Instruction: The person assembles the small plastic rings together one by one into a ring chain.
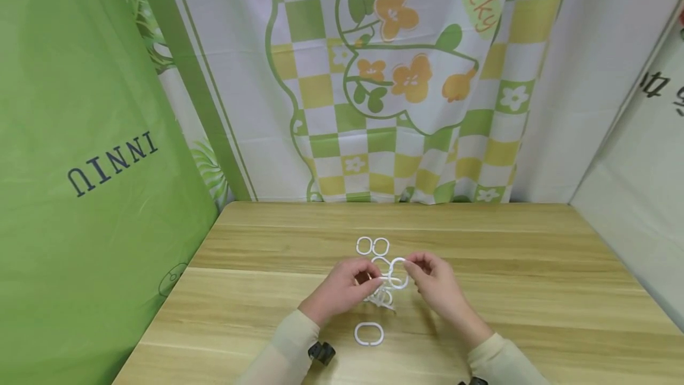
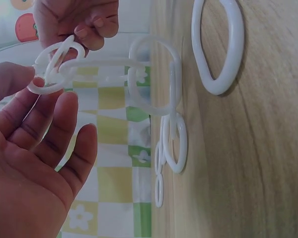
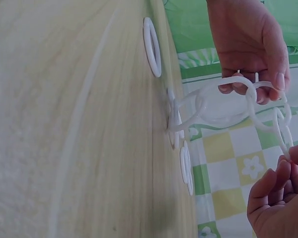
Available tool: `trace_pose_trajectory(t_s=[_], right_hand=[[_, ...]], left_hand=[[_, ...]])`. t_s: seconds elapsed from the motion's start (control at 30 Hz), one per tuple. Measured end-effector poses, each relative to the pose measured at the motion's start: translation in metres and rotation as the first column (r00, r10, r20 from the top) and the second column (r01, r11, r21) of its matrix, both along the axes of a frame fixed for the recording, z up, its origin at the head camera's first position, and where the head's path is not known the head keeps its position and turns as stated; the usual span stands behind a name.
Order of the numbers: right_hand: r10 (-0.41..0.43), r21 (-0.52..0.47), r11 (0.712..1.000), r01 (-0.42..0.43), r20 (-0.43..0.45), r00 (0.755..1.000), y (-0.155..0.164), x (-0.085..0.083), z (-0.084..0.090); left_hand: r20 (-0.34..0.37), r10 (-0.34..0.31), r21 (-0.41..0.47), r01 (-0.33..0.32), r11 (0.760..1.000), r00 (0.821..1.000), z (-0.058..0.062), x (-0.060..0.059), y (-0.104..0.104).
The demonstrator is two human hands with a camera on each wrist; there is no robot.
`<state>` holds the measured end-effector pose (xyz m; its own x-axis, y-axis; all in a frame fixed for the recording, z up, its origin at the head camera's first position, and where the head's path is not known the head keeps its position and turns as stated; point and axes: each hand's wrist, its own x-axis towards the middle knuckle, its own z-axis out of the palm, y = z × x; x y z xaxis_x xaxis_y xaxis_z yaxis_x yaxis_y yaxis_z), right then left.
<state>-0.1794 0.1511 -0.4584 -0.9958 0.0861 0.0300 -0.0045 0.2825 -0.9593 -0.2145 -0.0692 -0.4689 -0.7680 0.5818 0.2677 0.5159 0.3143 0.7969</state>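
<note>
White plastic oval chain links are between both hands, close over the table. My left hand (image 1: 342, 291) pinches one link (image 2: 45, 90) between thumb and forefinger, its other fingers loosely bent. My right hand (image 1: 439, 285) pinches another link (image 1: 392, 271) by its outer side, and this link passes through the left hand's link. From the left hand's link a short chain of joined links (image 3: 241, 79) hangs down to the tabletop. In the head view the left fingers partly hide that chain.
On the wooden table (image 1: 534, 290), a loose link (image 1: 369, 324) lies nearer me, between the forearms. Two more links (image 1: 365, 238) lie side by side beyond the hands, with another link just in front. Patterned curtain (image 1: 385, 159) hangs behind the table, and green cloth (image 1: 107, 242) at left.
</note>
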Motion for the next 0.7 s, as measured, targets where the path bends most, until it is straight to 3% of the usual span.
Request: trace_pose_trajectory(t_s=[0.37, 0.7], right_hand=[[-0.029, -0.177, 0.984, 0.031, 0.012, 0.999, -0.005, 0.000, 0.002], [0.017, -0.224, 0.974, -0.025, -0.037, 0.999, -0.011, 0.003, -0.005]], left_hand=[[0.130, 0.027, 0.015, -0.029, 0.999, 0.991, -0.001, -0.001, 0.004], [0.100, 0.101, -0.020, -0.100, 0.995, 0.990, -0.002, -0.004, 0.006]])
